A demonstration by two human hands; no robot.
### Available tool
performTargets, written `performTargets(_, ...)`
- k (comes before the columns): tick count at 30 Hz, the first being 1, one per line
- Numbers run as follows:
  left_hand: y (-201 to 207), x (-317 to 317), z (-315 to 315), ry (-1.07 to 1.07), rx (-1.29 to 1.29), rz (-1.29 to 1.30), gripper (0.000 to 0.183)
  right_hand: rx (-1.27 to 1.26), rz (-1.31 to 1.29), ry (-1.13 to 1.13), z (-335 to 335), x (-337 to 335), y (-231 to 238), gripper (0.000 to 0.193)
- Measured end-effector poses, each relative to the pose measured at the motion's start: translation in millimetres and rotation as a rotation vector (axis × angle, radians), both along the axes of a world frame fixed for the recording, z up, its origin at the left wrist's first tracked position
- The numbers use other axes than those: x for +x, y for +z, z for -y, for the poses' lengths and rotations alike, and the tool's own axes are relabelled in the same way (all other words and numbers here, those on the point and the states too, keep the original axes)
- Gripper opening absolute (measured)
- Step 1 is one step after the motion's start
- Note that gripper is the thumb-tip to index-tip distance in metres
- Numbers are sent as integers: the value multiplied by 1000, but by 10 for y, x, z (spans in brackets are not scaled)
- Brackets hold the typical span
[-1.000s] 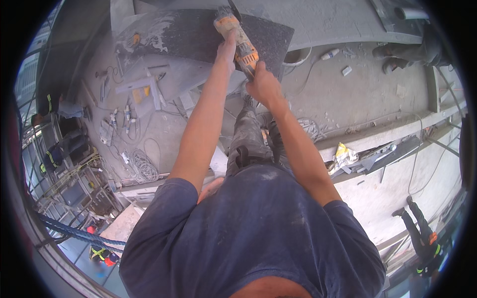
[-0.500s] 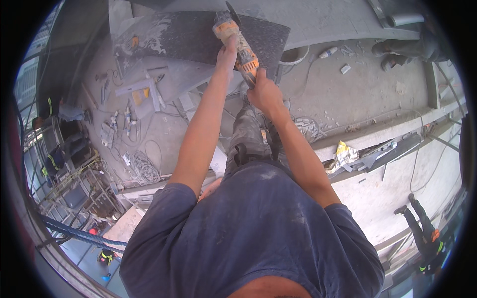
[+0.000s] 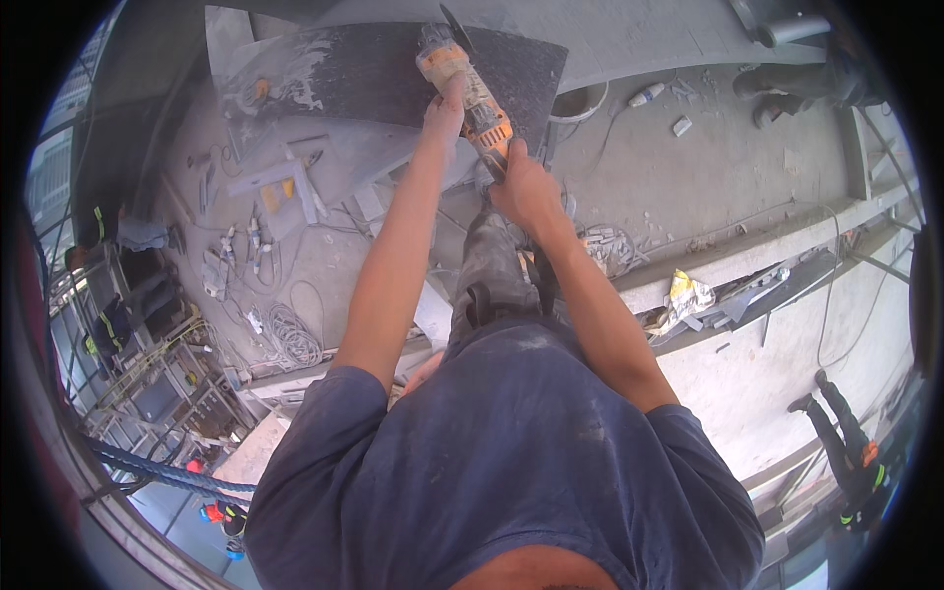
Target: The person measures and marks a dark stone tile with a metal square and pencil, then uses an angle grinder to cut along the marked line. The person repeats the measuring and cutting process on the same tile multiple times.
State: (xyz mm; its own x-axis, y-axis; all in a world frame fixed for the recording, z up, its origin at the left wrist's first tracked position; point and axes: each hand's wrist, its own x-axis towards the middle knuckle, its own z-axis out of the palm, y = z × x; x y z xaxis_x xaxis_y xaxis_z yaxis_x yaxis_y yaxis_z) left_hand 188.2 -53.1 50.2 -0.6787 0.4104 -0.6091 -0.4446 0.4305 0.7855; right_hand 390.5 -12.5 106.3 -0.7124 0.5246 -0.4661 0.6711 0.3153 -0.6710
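Note:
Between both my hands is an orange and grey angle grinder (image 3: pixel 482 106), coated in pale dust. My left hand (image 3: pixel 446 113) is closed round its front part, near the head. Further back, my right hand (image 3: pixel 521 185) grips the rear handle. A thin dark disc (image 3: pixel 456 28) stands on edge at the tool's far end. Under the grinder's head lies a dark, dusty curved slab (image 3: pixel 383 74); whether the disc touches it I cannot tell.
Tools and a pale square frame (image 3: pixel 280 182) lie on the dusty floor at the left, near coiled cable (image 3: pixel 290 332). A ledge (image 3: pixel 708 258) runs along the right, with a crumpled yellow-white bag (image 3: pixel 683 300). Other people are at both sides; a worker's legs (image 3: pixel 831 423) show lower right.
The view has shifted slightly. Both hands keep their hold on the grinder, which stays over the dark slab. At the lower left, a person with an orange-red helmet shows more.

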Motion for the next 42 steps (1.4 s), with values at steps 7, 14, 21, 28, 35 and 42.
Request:
performTargets(7,106,146,15,-11,41,-59,110,19,-13,-23,16,24,-22,50)
performTargets(14,-2,-181,-161,40,-34,-24,112,-6,22,3,-124,-263,-70,52)
performTargets(21,24,-285,-169,126,63,139,107,-14,43,4,-93,-206,-34,50)
performTargets(28,-137,-191,-60,36,89,61,102,-25,27,-18,3,70,-16,50)
performTargets(35,-152,-134,-16,-4,90,86,121,-29,-24,-34,19,177,-9,50)
performTargets(42,-100,-186,-83,12,50,69,122,-23,-31,-36,-9,45,-76,48)
